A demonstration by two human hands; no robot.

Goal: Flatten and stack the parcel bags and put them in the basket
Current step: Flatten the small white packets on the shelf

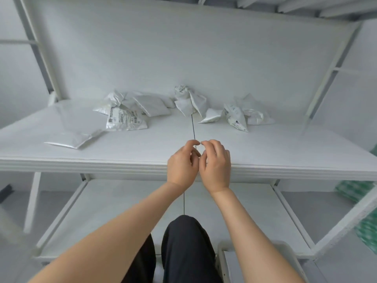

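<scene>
White plastic everywhere, and we have work ahead: crumpled white parcel bags [183, 107] lie scattered across the back of the white tabletop [285, 144], in the middle of the frame, while one flat silvery-white bag [71, 135] already rests at the left of the frame. Our left hand [182, 164] and right hand [216, 164] hover side by side over the table's front edge, low centre of the frame, fingers curled, fingertips nearly touching and holding nothing. A thin dark seam [192, 127] runs from between them toward the pile.

We judge the step is reaching for the next crumpled bag. To do it well, we should go forward and take one bag only, pull it to the open surface in front, then press from the middle outward with flat palms to push the air out before laying it squarely on the flat one at left.

All bags lie above the hands in the frame, well apart from them. A pale moulded rim [222, 262] at the lower right might be the basket; we cannot tell.
</scene>
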